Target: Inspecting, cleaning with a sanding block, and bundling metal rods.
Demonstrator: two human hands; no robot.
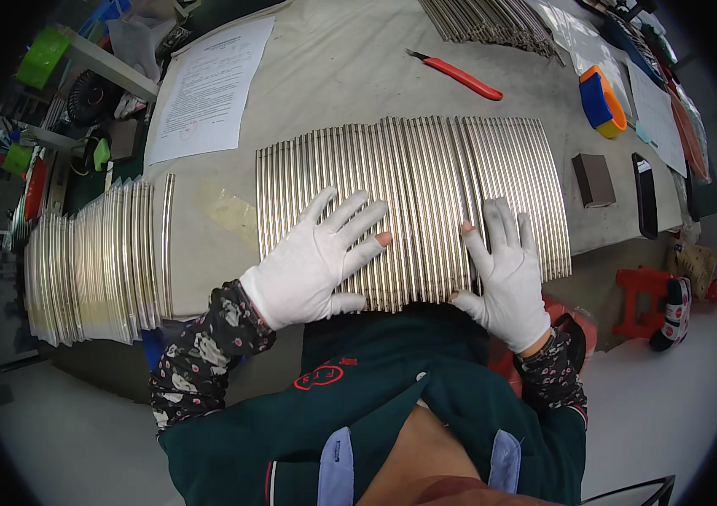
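Observation:
A wide row of thin, shiny metal tubes (400,177) lies side by side on the table in front of me, their ends slightly uneven. My left hand (308,261), in a white glove with a bare fingertip, rests on the left part of the row with its fingers spread. Over the right part lies my right hand (506,282), gloved the same way, with thumb and index fingertips bare and its fingers stretched out. Neither hand grips a tube. Further left, a single tube (168,244) lies beside a batch of tubes in clear plastic (93,261).
A printed sheet (211,93) lies at the far left. Behind the row is a red-handled tool (464,78); more metal rods (493,24) lie at the back. To the right are a blue-orange tape holder (601,101), a dark block (593,180), a phone (645,196) and a red stool (641,299).

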